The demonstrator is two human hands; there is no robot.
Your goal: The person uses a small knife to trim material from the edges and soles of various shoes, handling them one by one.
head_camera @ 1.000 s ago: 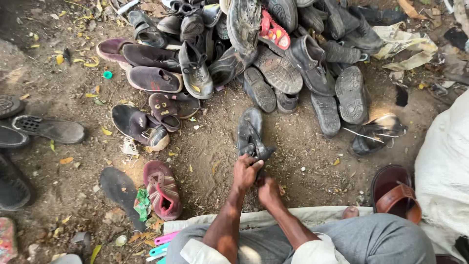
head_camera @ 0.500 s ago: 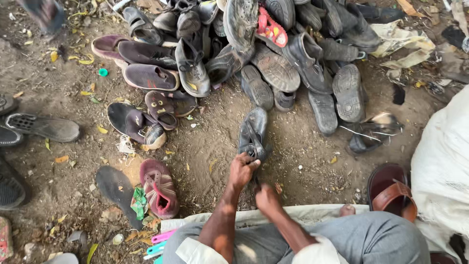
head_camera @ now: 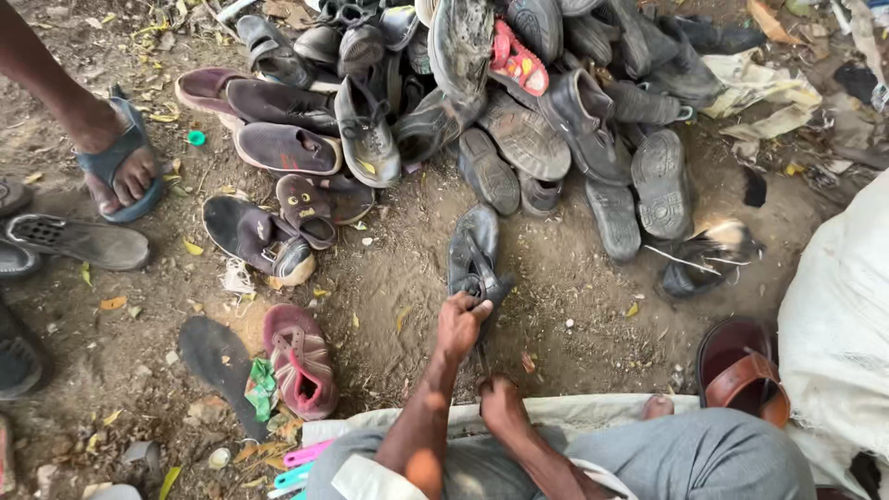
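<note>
Currently, the left hand has its grip closed on the near end of a worn dark leather shoe lying on the dirt ground, just below the heap of old shoes. Right hand sits lower, fingers curled; whether its grip encloses anything cannot be told.

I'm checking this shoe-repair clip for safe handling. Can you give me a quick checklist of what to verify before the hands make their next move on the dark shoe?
1. Left hand grips the dark shoe at its near end: ok.
2. Right hand closed near the shoe's lower edge; what it holds: cannot tell.
3. Shoe rests on the dirt ground, apart from the shoe pile: ok.
4. Bystander's sandalled foot stands well away from the hands: ok.
5. Brown sandal lies clear of the hands: ok.
</note>
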